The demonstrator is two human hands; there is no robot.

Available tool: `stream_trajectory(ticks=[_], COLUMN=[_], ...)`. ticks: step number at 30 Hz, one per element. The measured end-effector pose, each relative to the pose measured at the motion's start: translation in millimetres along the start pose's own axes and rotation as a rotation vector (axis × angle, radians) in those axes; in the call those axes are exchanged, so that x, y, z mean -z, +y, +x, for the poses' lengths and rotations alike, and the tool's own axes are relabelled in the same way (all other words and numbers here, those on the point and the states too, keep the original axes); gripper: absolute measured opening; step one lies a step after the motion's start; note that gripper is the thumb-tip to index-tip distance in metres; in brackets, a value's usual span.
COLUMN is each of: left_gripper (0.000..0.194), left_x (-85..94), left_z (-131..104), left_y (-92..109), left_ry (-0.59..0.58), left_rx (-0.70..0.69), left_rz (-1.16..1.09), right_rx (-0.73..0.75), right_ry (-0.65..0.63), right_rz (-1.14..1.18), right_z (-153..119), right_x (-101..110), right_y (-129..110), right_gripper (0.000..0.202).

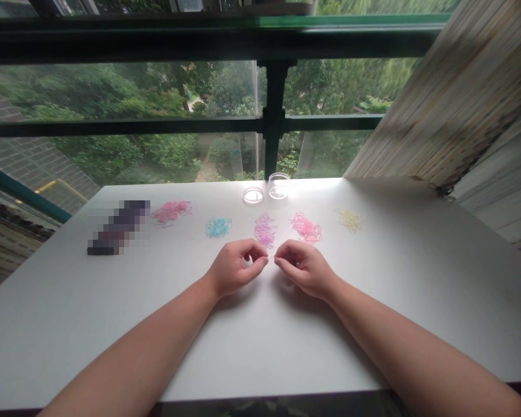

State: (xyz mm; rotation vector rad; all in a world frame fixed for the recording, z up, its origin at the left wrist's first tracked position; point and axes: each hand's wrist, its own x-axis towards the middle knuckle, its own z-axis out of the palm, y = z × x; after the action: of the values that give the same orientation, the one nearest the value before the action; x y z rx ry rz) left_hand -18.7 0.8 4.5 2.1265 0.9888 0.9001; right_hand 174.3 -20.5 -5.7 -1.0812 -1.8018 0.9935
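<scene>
1. Left hand point(235, 266) and right hand point(306, 267): each grip is pinched closed, apparently on opposite ends of a pale strand point(271, 258); finer shape unreadable.
2. The pale strand runs side to side, about equally near both hands.
3. Purple pile point(265, 230): on the worktop point(243, 359), just beyond the fingertips; blue pile point(218, 227) leftward, pink pile point(306, 227) rightward.

Daylight from the window point(275, 92) glares on the tabletop point(226, 359) (outer edges look stretched)
</scene>
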Motion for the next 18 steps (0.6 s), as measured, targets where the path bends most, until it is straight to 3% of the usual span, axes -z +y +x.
stream_trajectory(ticks=[18], left_gripper=[0.007], left_x=[-0.5], left_z=[-0.1], left_y=[-2.0], left_ry=[-0.048], left_rx=[0.02], left_rz=[-0.032], right_rx=[0.017], right_ry=[-0.005], right_rz=[-0.004], right_z=[0.4], right_x=[1.7], right_y=[-1.4], right_gripper=[0.002])
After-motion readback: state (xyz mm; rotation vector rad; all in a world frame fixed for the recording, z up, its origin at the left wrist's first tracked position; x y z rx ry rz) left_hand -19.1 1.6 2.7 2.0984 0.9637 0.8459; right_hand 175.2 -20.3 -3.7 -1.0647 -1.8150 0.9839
